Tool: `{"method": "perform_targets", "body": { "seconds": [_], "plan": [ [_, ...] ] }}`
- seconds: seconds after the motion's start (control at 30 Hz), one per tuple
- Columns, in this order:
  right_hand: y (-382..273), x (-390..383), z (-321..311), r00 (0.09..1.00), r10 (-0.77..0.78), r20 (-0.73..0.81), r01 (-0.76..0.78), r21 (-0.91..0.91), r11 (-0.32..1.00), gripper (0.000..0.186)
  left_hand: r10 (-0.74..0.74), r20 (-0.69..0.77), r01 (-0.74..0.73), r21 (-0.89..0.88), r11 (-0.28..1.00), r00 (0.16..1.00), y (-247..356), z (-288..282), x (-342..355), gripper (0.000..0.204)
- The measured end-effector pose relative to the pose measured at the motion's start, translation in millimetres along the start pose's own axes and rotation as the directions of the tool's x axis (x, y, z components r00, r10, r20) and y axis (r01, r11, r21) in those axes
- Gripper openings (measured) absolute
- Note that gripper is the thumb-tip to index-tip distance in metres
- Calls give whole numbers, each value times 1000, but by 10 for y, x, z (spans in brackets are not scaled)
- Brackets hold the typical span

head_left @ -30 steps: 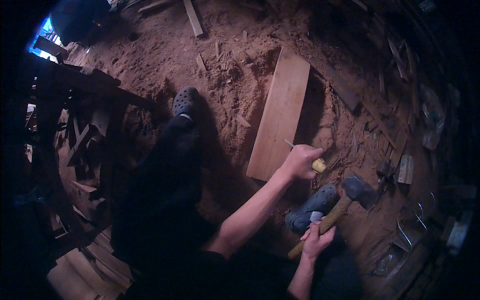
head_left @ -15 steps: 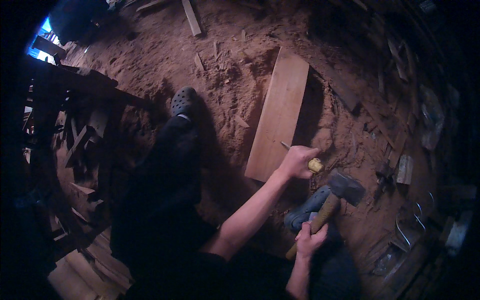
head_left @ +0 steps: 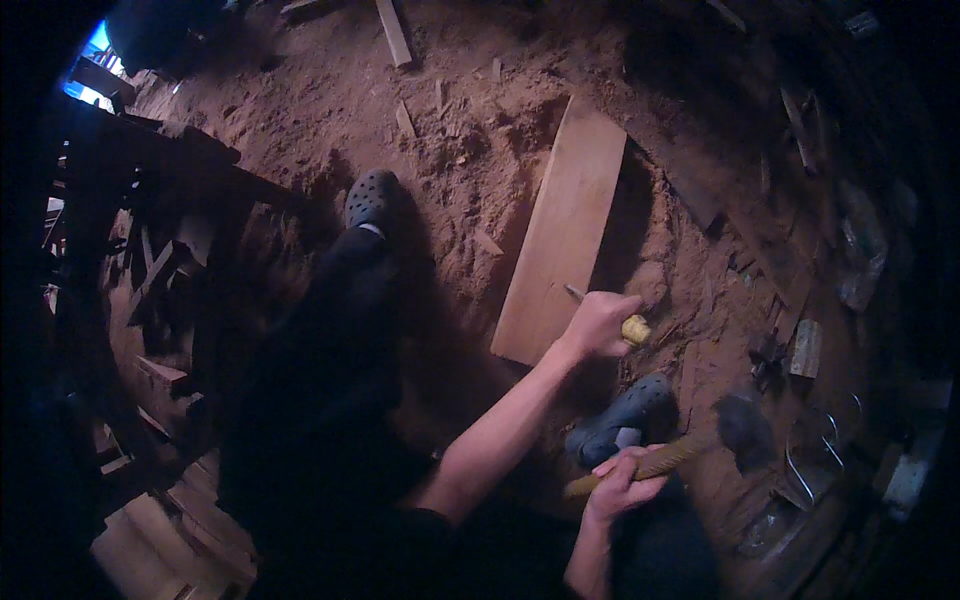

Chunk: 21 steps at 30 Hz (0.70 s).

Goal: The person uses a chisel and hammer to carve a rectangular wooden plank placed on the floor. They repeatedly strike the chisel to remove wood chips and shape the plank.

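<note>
My left hand [head_left: 602,322] is wrapped round a chisel [head_left: 635,329]; its yellow handle end shows past the fist, and its thin metal tip points at a wooden board [head_left: 568,220]. The tip is at the board's lower part, near a small dark mark; whether it touches I cannot tell. The board, long, flat and pale, lies slanted on the ground. Lower right, my right hand [head_left: 625,482] grips the yellowish handle of a hammer [head_left: 670,456]. Its dark, heavy head [head_left: 743,430] is smeared by motion and points right, away from the chisel.
Reddish-brown dirt ground [head_left: 470,170] carries wood slivers and a narrow strip [head_left: 394,32]. My feet in clogs [head_left: 370,198] are left of and below the board. Timber scraps [head_left: 160,280] pile up at left. At right lie bent wires [head_left: 830,440], a small wood block [head_left: 805,348] and clear plastic [head_left: 862,245].
The hammer has swung away from the chisel, its head dropping down and to the right, with its handle now closer to level. My left hand and the chisel stay nearly in place.
</note>
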State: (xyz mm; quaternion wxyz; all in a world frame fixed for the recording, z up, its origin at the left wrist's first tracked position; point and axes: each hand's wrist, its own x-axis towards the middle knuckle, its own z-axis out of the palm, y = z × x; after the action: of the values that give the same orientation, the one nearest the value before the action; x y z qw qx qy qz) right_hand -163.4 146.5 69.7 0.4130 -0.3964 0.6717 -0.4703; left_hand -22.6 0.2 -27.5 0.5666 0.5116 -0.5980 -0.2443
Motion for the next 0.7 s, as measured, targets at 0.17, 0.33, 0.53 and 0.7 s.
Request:
{"method": "perform_targets", "body": {
  "seconds": [0.17, 0.33, 0.53, 0.7],
  "plan": [
    [125, 156, -115, 901, -347, 261, 432, -602, 671, 43, 33, 35, -34, 28, 999, 999, -40, 17, -22, 30],
    [29, 7, -21, 996, 63, 66, -52, -156, 986, 47, -51, -4, 51, 26, 998, 999, -36, 6, 20, 28],
    [60, 210, -22, 782, -504, 367, 587, -706, 397, 33, -30, 12, 29, 72, 997, 999, -15, -39, -29, 27],
    [-36, 47, 29, 999, 9, 39, 2, -285, 959, 39, -53, 14, 52, 53, 997, 998, -7, -9, 8, 32]
  ]
}}
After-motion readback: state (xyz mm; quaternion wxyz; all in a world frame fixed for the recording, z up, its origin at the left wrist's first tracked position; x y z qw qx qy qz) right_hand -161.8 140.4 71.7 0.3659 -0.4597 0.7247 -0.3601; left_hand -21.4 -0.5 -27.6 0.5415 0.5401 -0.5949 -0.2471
